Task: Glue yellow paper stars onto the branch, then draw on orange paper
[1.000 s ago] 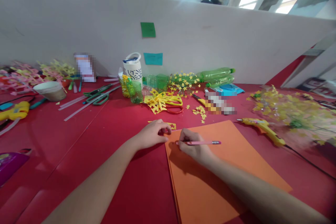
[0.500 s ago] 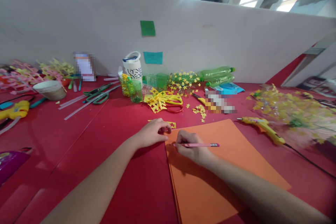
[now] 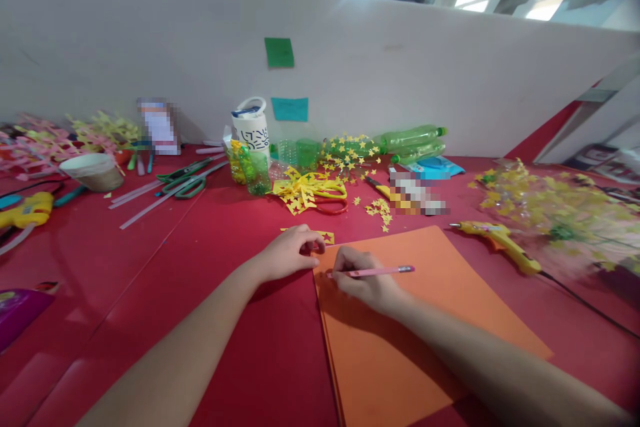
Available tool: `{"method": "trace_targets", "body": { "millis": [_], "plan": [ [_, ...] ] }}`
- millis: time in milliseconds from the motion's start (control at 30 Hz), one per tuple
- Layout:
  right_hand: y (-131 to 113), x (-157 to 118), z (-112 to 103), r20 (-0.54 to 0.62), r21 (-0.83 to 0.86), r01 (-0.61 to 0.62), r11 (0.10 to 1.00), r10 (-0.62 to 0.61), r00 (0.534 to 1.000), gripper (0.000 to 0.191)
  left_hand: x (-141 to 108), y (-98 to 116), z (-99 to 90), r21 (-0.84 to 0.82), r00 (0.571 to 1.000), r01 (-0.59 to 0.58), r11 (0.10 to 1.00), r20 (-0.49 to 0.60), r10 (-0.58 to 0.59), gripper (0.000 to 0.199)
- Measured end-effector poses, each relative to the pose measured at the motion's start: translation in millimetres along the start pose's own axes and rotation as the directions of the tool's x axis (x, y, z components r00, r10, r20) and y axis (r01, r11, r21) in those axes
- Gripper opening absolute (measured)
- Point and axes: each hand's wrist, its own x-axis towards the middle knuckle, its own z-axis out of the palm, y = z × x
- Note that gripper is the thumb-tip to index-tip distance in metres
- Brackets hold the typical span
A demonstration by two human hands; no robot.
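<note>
Orange paper, with more than one layer showing at its left edge, lies on the red table. My right hand rests on its upper left part, closed round a pink pencil whose tip is near the left edge and whose eraser end points right. At the paper's upper left corner is my left hand, its fingers apart and curved, with fingertips at the edge. Behind my left hand lies a yellow strip with star-shaped holes.
Green scissors, yellow-handled scissors, small yellow stars and green bottles lie toward the back. A yellow glue gun with a cord is right of the paper, another at far left. A white cup stands before the partition.
The eraser end of the pencil has tipped slightly upward and moved a little left. My left hand keeps its place at the paper's corner. The whole view has shifted very slightly.
</note>
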Motion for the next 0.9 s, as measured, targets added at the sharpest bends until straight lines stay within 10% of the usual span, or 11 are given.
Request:
{"method": "trace_targets", "body": {
  "millis": [500,900],
  "plan": [
    [2,0,1,0.023,-0.018,0.008,1.000,-0.007,1.000,0.008,0,0,0.4,0.003,1.000,0.004,1.000,-0.003,-0.004,0.021],
    [10,11,-14,0.013,0.424,-0.116,0.898,0.121,0.993,0.022,-1,-2,1.3,0.042,1.000,-0.023,0.999,-0.015,0.024,0.019]
  ]
}}
